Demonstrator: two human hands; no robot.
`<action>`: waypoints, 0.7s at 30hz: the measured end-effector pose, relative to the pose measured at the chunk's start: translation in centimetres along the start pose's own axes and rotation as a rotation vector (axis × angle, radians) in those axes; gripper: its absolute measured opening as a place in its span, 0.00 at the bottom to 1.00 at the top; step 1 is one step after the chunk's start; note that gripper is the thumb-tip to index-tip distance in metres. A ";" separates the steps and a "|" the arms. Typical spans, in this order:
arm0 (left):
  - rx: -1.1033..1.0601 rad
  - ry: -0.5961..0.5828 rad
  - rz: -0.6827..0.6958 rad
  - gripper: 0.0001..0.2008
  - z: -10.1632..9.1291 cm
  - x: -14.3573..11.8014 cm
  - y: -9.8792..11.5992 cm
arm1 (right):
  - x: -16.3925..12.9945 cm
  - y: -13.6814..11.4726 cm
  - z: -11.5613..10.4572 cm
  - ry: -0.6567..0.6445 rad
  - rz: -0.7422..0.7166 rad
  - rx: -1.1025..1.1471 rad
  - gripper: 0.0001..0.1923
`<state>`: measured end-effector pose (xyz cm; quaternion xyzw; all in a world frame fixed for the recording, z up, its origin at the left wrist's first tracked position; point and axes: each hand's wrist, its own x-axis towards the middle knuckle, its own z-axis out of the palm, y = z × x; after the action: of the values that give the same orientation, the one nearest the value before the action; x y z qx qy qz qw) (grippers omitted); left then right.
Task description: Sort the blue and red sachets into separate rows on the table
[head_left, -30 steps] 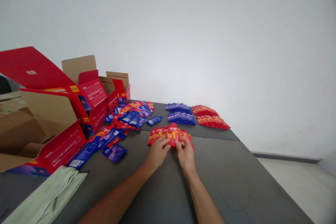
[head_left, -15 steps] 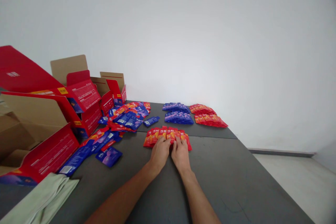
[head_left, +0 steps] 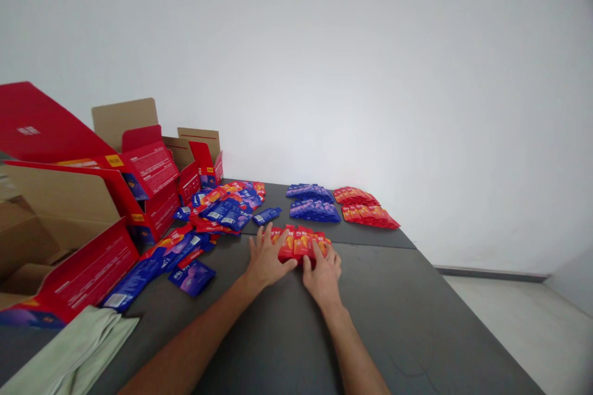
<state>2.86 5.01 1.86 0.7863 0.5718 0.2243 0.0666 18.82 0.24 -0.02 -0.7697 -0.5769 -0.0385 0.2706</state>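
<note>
A row of overlapping red sachets (head_left: 300,243) with orange fruit prints lies on the dark table in front of me. My left hand (head_left: 269,260) rests over its left end, fingers spread and thumb toward the middle. At the right end, my right hand (head_left: 322,273) has its fingers apart and bent over the sachets, with the thumb on the near edge. Both hands touch the row from its two sides, and the fingers partly hide the end sachets. Neither hand is wrapped round a sachet.
Behind lie blue sachet rows (head_left: 315,210) and red sachet rows (head_left: 369,216). To the left is a mixed sachet pile (head_left: 231,207), with single blue sachets (head_left: 192,277) nearby. Open red cartons (head_left: 88,271) and a folded pale green cloth (head_left: 78,349) occupy the left side.
My left hand has shifted left and spread its fingers over the row's left end. My right hand has moved slightly right to the other end. The row looks narrower between them.
</note>
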 end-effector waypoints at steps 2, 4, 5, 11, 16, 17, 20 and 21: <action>0.004 -0.119 -0.013 0.49 0.2 0.2 -0.8 | 0.5 0.2 -0.5 -0.084 -0.018 -0.027 0.34; 0.015 -0.203 -0.006 0.52 0.8 0.2 -1.2 | 1.4 0.6 -0.8 -0.208 -0.038 -0.030 0.41; 0.023 -0.224 0.000 0.53 1.1 0.2 -1.3 | 1.9 0.8 -0.8 -0.265 -0.042 -0.027 0.44; 0.050 -0.252 0.044 0.44 2.5 0.2 -1.3 | 2.9 2.0 0.8 -0.461 -0.103 -0.015 0.46; 0.090 -0.219 0.067 0.33 3.2 0.2 -1.6 | 2.2 2.4 1.8 -0.420 -0.138 -0.054 0.41; 0.099 -0.217 0.064 0.33 3.2 0.1 -1.5 | 2.1 2.5 1.8 -0.414 -0.147 -0.058 0.40; 0.115 -0.208 0.049 0.32 3.3 0.1 -1.2 | 2.1 2.8 1.7 -0.391 -0.172 -0.053 0.39; 0.115 -0.206 0.043 0.32 3.3 0.1 -1.0 | 2.2 2.9 1.7 -0.383 -0.178 -0.049 0.39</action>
<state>3.41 5.91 -1.44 0.8197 0.5571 0.1105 0.0748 21.74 2.35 -1.70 -0.7153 -0.6824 0.0707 0.1328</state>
